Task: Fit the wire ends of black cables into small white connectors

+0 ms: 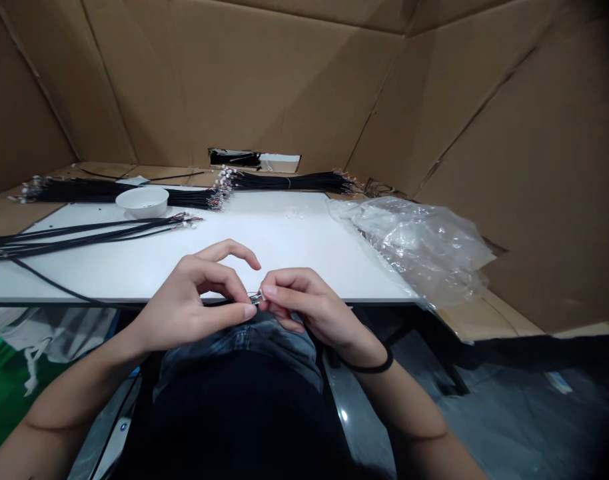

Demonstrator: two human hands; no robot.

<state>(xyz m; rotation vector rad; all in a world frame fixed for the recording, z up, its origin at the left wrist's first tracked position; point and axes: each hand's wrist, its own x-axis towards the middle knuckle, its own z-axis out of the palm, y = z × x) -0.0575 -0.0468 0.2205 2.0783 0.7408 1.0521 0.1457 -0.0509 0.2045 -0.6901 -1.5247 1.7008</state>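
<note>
My left hand (pixel 199 297) and my right hand (pixel 304 303) meet over my lap, just at the near edge of the white table (pixel 284 247). Both pinch a small connector (pixel 257 298) at the end of a thin black wire, thumb and fingertips pressed together on it. The left index finger arches above the pinch. A black band circles my right wrist. The wire's run below the hands is hidden.
Bundles of black wires (pixel 109 191) lie at the table's back, one more bundle (pixel 294 181) further right, and loose wires (pixel 84 233) cross the left side. A white bowl (pixel 142 201) stands back left. A crumpled clear plastic bag (pixel 419 243) lies right. Cardboard walls (pixel 284 80) surround the table.
</note>
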